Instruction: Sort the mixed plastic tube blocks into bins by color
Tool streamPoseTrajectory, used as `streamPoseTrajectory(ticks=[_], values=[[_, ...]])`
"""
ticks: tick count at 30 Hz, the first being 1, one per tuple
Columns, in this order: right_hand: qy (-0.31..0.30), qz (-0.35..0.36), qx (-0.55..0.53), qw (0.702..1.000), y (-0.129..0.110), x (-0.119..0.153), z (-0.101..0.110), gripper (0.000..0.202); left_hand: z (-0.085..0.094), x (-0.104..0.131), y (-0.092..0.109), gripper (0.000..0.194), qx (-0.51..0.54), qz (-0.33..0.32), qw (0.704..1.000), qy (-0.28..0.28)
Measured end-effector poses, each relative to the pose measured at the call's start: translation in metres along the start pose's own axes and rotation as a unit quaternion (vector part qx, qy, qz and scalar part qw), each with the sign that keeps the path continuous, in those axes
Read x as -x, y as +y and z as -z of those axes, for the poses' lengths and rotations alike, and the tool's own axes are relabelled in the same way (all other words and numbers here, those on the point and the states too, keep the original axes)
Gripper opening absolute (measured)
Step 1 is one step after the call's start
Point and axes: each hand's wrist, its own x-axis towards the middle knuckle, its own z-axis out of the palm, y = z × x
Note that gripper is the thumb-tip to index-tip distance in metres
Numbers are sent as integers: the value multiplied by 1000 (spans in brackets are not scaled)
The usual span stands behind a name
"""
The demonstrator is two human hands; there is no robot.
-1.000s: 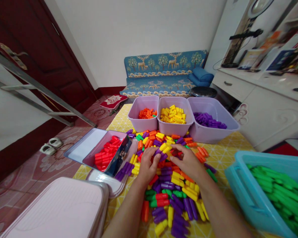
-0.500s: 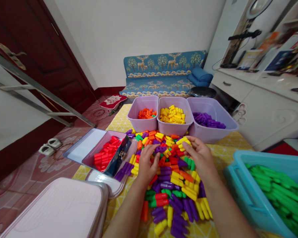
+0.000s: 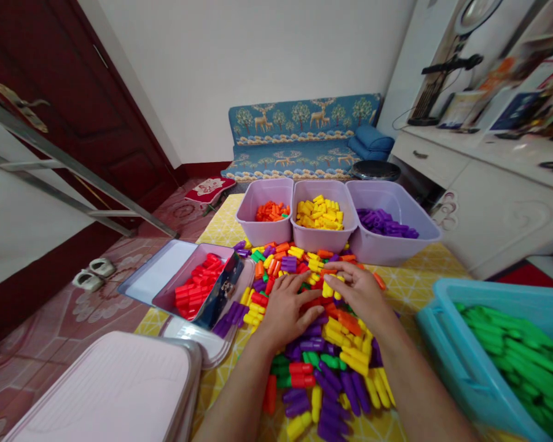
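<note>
My left hand (image 3: 288, 310) lies over the mixed pile with its fingers spread, touching pieces and holding none that I can see. Between the thumb and fingers of my right hand (image 3: 362, 291) is a yellow bullet-shaped building block (image 3: 330, 287), low over the pile. Around both hands lie many such blocks, among them a purple block (image 3: 289, 264) beyond my left fingers, a red block (image 3: 301, 380) and several yellow blocks (image 3: 354, 359) nearer to me. Part of the pile is hidden beneath my hands.
Beyond the pile stand lilac bins with orange blocks (image 3: 273, 212), yellow blocks (image 3: 320, 212) and purple blocks (image 3: 384, 223). A turquoise bin (image 3: 451, 344) of green blocks is at the right. At the left are an open box (image 3: 223, 294) with red blocks and stacked lids (image 3: 105, 393).
My left hand has let go of a purple block, which lies farther back, and has spread over the pile. My right hand has moved left and lower with yellow in its fingers.
</note>
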Motion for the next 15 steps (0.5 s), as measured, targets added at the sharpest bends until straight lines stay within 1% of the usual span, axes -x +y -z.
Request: streamPoseTrajectory(ticks=[3,5,8,11,15], values=[[-89,18,71,993,-2,2,6,24,-1,-1,3,30,-11,20,1000,-8],[-120,25,97,988,-6,3,10,20,-1,-1,4,33,-9,30,999,-4],[-110,23,99,989,-12,4,15,22,-1,-2,5,39,3,46,999,3],[-93,28,99,990,-14,4,21,22,-2,-4,4,39,12,51,999,9],[-111,4,117,987,-12,4,24,20,-5,-3,2,41,25,55,998,23]])
